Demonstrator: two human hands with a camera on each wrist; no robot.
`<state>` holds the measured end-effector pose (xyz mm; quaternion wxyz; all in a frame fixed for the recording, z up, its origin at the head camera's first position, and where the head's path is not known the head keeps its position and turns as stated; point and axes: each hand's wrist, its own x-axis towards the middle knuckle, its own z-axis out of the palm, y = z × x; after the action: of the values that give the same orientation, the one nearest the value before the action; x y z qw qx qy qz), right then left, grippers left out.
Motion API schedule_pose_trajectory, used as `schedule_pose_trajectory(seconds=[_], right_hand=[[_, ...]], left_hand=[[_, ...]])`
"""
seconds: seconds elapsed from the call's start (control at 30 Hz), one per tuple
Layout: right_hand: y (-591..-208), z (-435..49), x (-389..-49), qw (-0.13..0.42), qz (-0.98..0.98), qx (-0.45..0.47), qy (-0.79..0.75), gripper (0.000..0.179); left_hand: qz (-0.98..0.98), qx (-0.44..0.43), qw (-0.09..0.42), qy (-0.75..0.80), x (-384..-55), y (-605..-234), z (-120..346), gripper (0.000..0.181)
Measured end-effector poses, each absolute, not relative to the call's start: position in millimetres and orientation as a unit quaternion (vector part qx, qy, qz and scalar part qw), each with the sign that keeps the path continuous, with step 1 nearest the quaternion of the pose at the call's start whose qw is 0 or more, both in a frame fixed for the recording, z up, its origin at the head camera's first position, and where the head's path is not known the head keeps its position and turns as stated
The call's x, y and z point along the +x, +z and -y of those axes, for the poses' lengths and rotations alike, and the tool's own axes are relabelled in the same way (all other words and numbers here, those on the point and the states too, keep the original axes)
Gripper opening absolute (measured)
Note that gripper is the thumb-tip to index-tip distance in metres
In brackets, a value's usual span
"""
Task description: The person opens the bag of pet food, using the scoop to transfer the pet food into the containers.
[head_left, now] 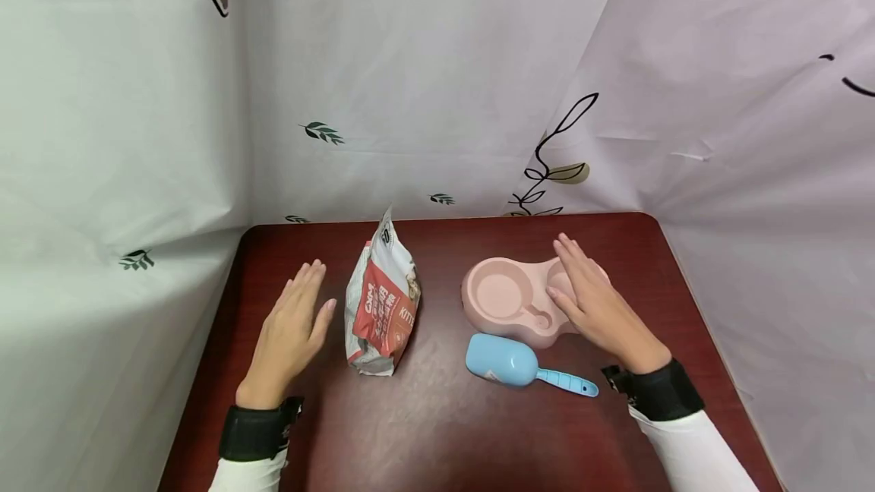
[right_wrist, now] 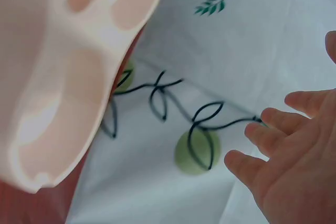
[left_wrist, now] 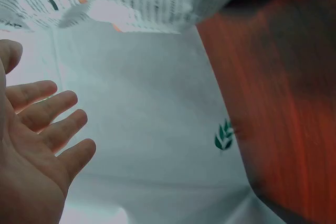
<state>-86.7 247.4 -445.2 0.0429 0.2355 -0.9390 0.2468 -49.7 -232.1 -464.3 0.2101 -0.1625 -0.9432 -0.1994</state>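
My left hand [head_left: 287, 336] is held with straight fingers left of an upright bag of kitten food [head_left: 383, 298], apart from it and holding nothing. The bag is white and red, its top narrowing to a crimped edge; printed text on its side fills the top of the left wrist view. My right hand [head_left: 601, 306], fingers straight, overlaps the right end of a pink double pet bowl [head_left: 472, 302] in the head view and hides part of its second basin. Below the bowl lies a light blue scoop [head_left: 502, 359], its handle pointing right.
All of this stands on a dark red wooden table [head_left: 410, 439] with rounded far corners. White cloth [head_left: 424, 82] printed with leaves hangs behind it and on both sides. Each wrist wears a black band [head_left: 656, 389].
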Motion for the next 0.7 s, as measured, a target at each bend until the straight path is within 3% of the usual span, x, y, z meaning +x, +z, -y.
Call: schedule_pose_trajectory(seconds=[0.43, 0.7], right_hand=[[-430, -178, -105, 0.013, 0.906, 0.294, 0.305, 0.067], [-429, -141, -119, -0.010, 0.885, 0.309, 0.347, 0.067]], left_hand=[[0.929, -0.183, 0.208, -0.245, -76, -447, 215, 0.054], [0.916, -0.175, 0.148, -0.328, -102, -427, 204, 0.048]])
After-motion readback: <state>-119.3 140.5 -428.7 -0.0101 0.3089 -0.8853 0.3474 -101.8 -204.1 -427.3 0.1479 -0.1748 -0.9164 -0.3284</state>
